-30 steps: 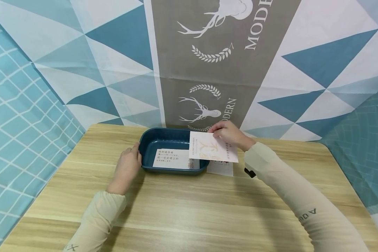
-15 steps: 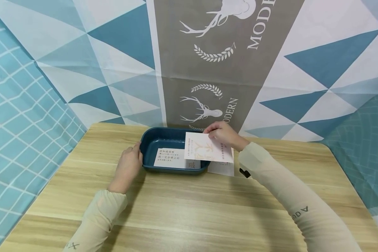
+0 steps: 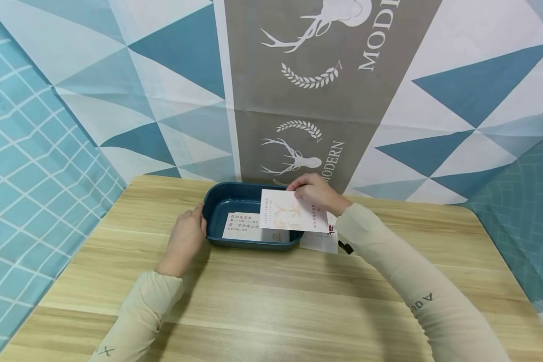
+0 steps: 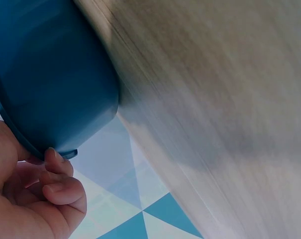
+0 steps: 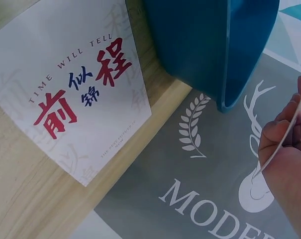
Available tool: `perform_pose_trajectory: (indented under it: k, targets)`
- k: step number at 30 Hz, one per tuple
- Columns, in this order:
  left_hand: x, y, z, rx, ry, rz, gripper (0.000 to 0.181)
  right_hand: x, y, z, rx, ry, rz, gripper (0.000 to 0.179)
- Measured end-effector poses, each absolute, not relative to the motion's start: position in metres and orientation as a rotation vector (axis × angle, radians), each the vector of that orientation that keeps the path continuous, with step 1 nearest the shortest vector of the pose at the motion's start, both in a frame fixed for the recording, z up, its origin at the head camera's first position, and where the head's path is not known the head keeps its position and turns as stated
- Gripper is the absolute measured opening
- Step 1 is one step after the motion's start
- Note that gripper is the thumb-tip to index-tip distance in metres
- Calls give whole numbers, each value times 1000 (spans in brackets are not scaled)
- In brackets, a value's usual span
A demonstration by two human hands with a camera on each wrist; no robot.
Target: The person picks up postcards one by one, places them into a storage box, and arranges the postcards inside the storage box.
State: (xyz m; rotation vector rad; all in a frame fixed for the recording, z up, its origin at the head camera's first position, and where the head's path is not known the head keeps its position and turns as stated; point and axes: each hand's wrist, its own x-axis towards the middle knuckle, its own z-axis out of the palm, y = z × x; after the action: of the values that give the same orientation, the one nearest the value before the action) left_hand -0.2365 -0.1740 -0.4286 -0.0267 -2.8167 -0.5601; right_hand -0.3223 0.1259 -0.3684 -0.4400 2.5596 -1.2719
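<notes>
A dark blue rectangular basin (image 3: pixel 230 206) sits at the table's back edge. My left hand (image 3: pixel 187 241) holds its left end; the left wrist view shows curled fingers (image 4: pixel 63 191) at the rim. Above the basin's right end, my right hand (image 3: pixel 317 192) pinches a white card (image 3: pixel 282 213) with orange characters by its far edge. That card appears nearly edge-on in the right wrist view. Inside the basin lies another printed card (image 3: pixel 244 230), partly covered by the held one. A third card (image 5: pixel 65 94), with red and blue characters, lies on the table right of the basin.
The wood-grain table (image 3: pixel 258 301) meets a hanging cloth (image 3: pixel 271 100) printed with triangles and deer heads close behind the basin. Blue tile-patterned cloth (image 3: pixel 22 166) hangs at the left side, with more at the right. A black strap end (image 3: pixel 345 247) shows under the right sleeve.
My right hand has moved slightly left with the card, bringing it further over the basin. The left hand stays at the basin's left end. The head view has shifted a little.
</notes>
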Motion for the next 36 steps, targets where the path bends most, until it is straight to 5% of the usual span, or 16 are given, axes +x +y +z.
perform_pose_trajectory:
  k: [36]
  targets:
    - [-237,-175,-430,-10,-2821,-576,41,-331,86,-379,-518,2573,-1221,26]
